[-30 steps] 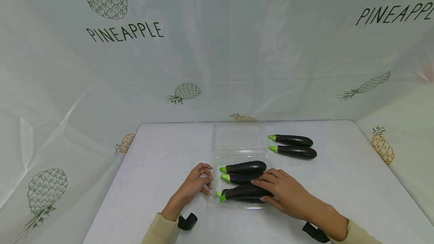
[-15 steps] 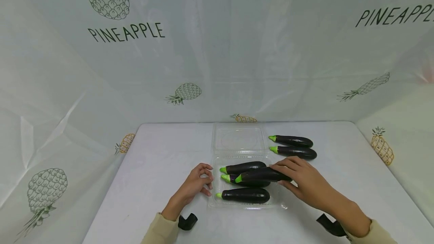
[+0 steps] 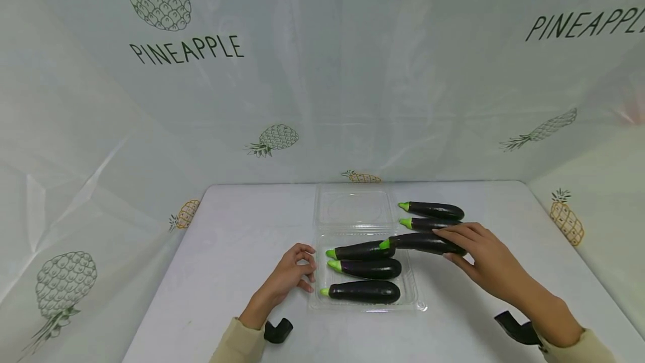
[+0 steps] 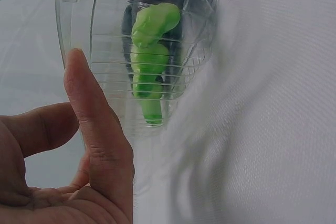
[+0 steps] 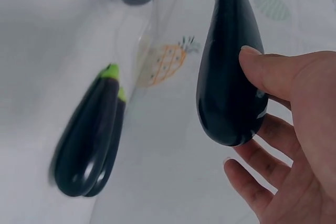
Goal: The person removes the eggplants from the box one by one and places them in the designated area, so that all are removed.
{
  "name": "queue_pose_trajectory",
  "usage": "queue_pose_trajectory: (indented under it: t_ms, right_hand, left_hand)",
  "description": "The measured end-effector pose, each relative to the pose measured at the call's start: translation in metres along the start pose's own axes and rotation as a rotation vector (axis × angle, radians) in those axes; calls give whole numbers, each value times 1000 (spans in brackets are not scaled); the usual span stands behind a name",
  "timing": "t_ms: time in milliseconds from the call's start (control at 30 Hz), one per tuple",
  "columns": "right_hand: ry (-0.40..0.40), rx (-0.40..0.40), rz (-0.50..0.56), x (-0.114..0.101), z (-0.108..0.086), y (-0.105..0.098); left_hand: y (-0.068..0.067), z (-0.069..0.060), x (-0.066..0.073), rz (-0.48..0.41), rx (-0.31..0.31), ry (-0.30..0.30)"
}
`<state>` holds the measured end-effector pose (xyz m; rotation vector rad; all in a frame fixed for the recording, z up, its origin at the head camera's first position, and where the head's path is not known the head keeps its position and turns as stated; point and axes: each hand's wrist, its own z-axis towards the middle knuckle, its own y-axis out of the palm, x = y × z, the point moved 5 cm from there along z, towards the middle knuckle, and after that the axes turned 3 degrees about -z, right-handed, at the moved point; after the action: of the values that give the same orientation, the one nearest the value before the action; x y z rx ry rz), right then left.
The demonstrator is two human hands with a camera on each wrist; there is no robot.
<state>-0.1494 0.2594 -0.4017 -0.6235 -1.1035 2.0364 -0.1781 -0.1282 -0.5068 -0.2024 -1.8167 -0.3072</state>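
My right hand [image 3: 481, 256] grips the thick end of a dark eggplant [image 3: 423, 243] between thumb and fingers, its green stem pointing left. The eggplant [image 5: 231, 66] is held up between the clear plastic clamshell container [image 3: 410, 296] and two eggplants on the table. Three more eggplants lie in that container's base, among them a front eggplant [image 3: 365, 292] and a middle eggplant [image 3: 370, 268]. My left hand [image 3: 291, 270] stays at the container's left side. In the left wrist view a fingertip of the left hand [image 4: 100, 150] meets the container's rim, and green stems show through the wall.
The container's lid [image 3: 355, 206] lies folded back behind its base. Right of the lid, a rear eggplant [image 3: 435, 210] and a nearer eggplant [image 3: 425, 224] lie side by side on the white table [image 3: 242, 223]. A pineapple-print sheet [image 3: 322, 83] hangs around the table.
My right hand has lifted the eggplant off the front of the container and carried it right and toward the back. My left hand has not visibly moved.
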Motion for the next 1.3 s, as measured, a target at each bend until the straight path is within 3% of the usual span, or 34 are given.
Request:
queue_pose_trajectory:
  t_ms: [667,967,1300]
  right_hand:
    - [151,-5,-8,57,-31,8]
    - [207,-80,24,68,-41,25]
    - [164,-65,6,73,-47,41]
  left_hand:
    - [0,0,1,-1,-9,-1]
    - [0,0,1,-8,-5,-3]
    - [0,-1,2,-7,-6,-8]
